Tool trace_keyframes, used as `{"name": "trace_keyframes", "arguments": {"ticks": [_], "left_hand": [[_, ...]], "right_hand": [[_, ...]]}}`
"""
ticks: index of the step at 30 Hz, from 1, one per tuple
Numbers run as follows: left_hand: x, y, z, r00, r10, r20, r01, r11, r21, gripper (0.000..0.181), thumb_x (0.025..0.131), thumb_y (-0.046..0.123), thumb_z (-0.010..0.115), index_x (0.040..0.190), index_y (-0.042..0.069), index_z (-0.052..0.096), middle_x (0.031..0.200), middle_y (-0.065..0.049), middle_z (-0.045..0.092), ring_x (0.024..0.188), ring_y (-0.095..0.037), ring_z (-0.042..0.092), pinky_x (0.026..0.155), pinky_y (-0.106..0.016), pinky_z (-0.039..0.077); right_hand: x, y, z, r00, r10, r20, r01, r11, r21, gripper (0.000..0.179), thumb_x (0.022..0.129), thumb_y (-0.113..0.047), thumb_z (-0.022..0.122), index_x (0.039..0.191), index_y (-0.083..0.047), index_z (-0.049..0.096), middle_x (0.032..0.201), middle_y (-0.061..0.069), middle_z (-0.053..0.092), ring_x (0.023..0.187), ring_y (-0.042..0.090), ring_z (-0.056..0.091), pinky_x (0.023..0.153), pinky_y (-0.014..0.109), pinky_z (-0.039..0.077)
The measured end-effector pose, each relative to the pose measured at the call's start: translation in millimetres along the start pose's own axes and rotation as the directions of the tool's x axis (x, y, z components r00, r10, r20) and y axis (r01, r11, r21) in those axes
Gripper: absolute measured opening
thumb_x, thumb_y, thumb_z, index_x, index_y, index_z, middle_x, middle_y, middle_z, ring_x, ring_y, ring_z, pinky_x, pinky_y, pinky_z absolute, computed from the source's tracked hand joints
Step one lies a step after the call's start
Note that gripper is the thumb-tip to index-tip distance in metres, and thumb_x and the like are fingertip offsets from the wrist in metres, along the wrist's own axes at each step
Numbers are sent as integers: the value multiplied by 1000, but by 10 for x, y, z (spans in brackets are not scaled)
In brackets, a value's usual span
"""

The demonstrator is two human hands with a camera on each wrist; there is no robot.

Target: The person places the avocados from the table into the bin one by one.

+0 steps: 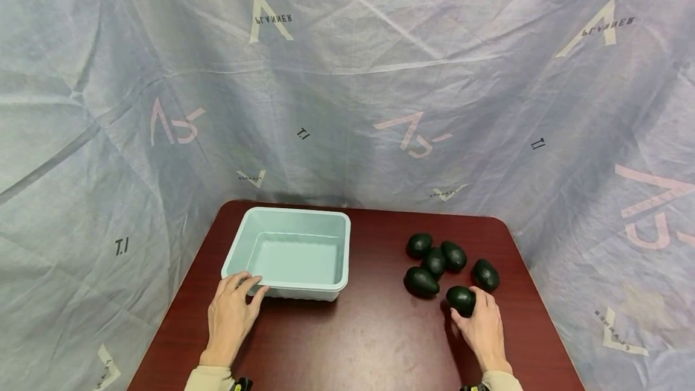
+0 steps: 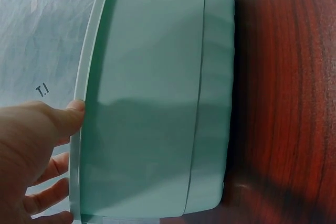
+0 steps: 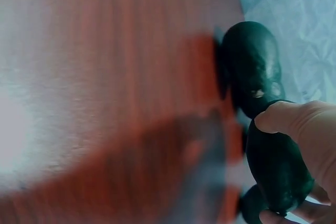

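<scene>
In the head view my right hand grips a dark green avocado at the right of the table. The right wrist view shows the thumb on one side of this avocado and fingers on the other, partly hidden. Several more avocados lie just beyond it, loosely grouped. At the left stands a pale green plastic tub with nothing inside. My left hand holds its rim near the front left corner; in the left wrist view the thumb touches the rim, with the fingers behind.
Both things stand on a dark red wood-grain table with rounded far corners. A grey-white printed sheet hangs behind the table and along both sides. Another avocado lies nearest the table's right edge, beside the right hand.
</scene>
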State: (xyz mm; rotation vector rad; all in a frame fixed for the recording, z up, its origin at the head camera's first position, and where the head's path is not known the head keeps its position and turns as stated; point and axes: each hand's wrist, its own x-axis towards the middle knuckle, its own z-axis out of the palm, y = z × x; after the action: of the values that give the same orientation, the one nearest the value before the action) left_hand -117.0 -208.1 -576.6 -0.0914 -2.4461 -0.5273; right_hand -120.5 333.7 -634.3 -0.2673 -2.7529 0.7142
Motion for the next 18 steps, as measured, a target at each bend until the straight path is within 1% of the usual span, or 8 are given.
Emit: {"name": "trace_keyframes", "arguments": {"ticks": [2,7,10,13,18], "left_hand": [[-4,2,-2,1000,2,-2,-2,1000,0,31,76,22,97,103,11,85,111,-12,76,112,-38,66,77,-53,61],[-1,-5,-1,1000,7,-16,-7,1000,-3,31,76,21,97,102,11,85,110,-13,76,111,-38,66,76,-53,61],[5,-8,3,1000,6,-21,-7,1000,-9,31,76,21,97,102,10,85,110,-13,76,110,-38,66,75,-52,61],[6,-6,7,1000,6,-19,-6,1000,-15,31,76,20,97,102,10,85,110,-13,75,111,-38,66,75,-52,61],[-2,1,10,1000,2,-12,-2,1000,-20,30,77,21,97,102,10,85,110,-13,76,111,-38,65,76,-53,61]], "right_hand": [[25,-29,-49,1000,4,2,-4,1000,5,71,81,-19,88,140,2,54,139,34,53,121,57,55,97,71,48],[92,-108,-161,999,29,40,-30,999,21,73,85,-21,86,144,1,51,143,34,51,126,57,53,100,71,47],[121,-160,-217,998,33,47,-34,999,32,73,86,-22,86,145,1,50,144,34,51,126,56,53,100,71,47],[137,-214,-264,999,27,37,-29,999,44,72,85,-22,87,144,0,51,143,33,53,125,55,55,99,70,48],[159,-256,-297,1000,-4,5,4,999,45,70,84,-24,88,141,0,54,139,32,56,121,53,58,96,69,50]]}}
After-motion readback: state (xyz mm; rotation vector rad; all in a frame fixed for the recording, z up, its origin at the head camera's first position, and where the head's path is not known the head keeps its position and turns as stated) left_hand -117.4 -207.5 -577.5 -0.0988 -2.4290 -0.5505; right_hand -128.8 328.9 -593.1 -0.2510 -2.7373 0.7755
